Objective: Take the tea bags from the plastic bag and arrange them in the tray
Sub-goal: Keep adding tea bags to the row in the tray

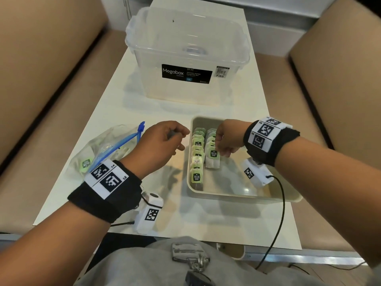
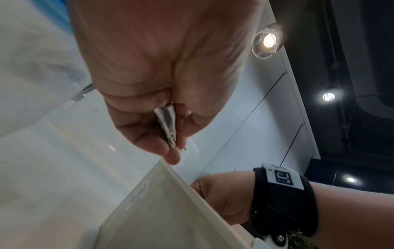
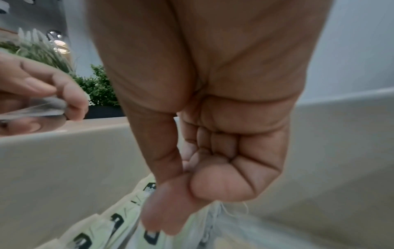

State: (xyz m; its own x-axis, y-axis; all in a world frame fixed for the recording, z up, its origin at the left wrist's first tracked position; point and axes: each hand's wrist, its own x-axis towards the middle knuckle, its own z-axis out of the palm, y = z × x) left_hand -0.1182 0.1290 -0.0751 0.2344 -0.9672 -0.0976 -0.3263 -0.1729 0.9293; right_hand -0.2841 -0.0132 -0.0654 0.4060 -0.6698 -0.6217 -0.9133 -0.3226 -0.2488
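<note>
Left fingers (image 2: pixel 149 134) pinch 1 tea bag (image 2: pixel 167 121) beside tray (image 1: pixel 237 195); right fingers (image 3: pixel 166 210) curled, touching 2nd row (image 1: pixel 212 151).

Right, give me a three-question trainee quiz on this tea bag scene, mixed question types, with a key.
1. True or false: the tea bags in the beige tray stand in two rows.
2. What is the left hand pinching? A) a tea bag B) the blue zip slider C) a tray corner
3. Fill in: the right hand is at the ___ row's front tea bag.

Key
1. True.
2. A; the zip-lock plastic bag lies to the tray's left.
3. Right.
</note>
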